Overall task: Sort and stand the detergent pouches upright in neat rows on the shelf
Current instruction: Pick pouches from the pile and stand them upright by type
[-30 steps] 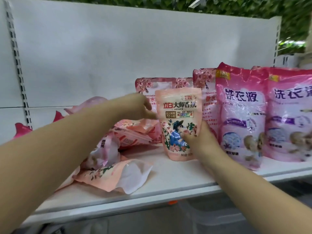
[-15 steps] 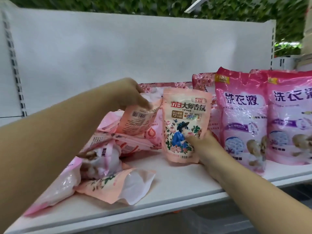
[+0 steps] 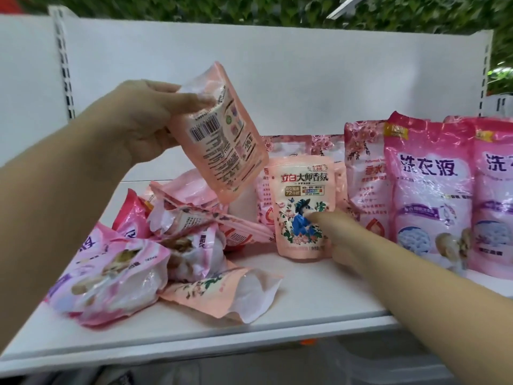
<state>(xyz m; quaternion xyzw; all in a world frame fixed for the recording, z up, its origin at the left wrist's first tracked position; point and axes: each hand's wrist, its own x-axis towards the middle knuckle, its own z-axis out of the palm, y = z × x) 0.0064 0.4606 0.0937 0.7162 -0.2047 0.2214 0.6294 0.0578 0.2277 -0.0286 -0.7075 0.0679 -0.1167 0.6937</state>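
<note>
A white shelf (image 3: 305,309) is running across the view, with a white back panel (image 3: 305,79) behind it and green foliage (image 3: 249,6) showing over the top. The left hand (image 3: 144,118) is gripping a peach pouch (image 3: 222,134) by its upper end and holding it up off the shelf, tilted, barcode side facing us, lower end hanging just above the heap. The right hand (image 3: 341,237) is steadying a second peach pouch (image 3: 304,207) that is standing upright on the shelf, thumb pressing on its printed front, the other fingers going behind it out of sight. Just right of that one, a floral pouch (image 3: 363,173) is standing, and beyond it two big pink pouches (image 3: 427,190) are lining up upright side by side, the far one cut off by the frame edge. More floral pouches (image 3: 288,145) are standing at the back, behind the upright peach one. Over on the left, a heap of pouches (image 3: 155,245) is lying jumbled and flat, pink and peach ones overlapping, with one peach pouch (image 3: 222,295) sprawling flat at the front of the heap near the shelf's edge.
</note>
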